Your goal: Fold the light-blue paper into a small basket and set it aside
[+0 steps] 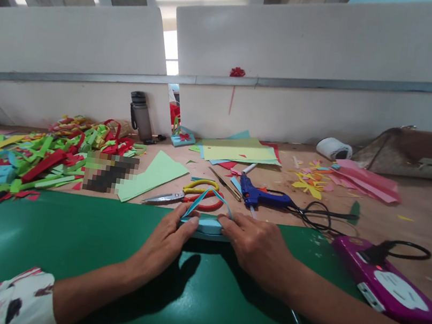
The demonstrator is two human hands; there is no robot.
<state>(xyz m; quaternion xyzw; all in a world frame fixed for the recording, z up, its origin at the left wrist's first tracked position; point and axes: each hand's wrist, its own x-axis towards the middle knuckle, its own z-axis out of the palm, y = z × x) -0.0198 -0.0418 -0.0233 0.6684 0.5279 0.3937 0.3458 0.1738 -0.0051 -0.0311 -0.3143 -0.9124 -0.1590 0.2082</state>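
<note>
My left hand (165, 241) and my right hand (256, 246) both grip a small light-blue paper basket (206, 225) at the far edge of the green mat (65, 248). Fingers of each hand pinch one end of it. Its thin blue strip handle (210, 200) arches up in a peak between my hands. Just behind it lie scissors (190, 195) with yellow and red handles and a blue glue gun (262, 196) with a black cord.
A pile of green, red and blue paper strips (38, 157) covers the left. Coloured sheets (237, 151), a grey bottle (141, 116), pink paper (363, 181), a tape roll (334, 148) and a brown bag (416, 151) lie farther back. A purple power strip (388, 282) sits right.
</note>
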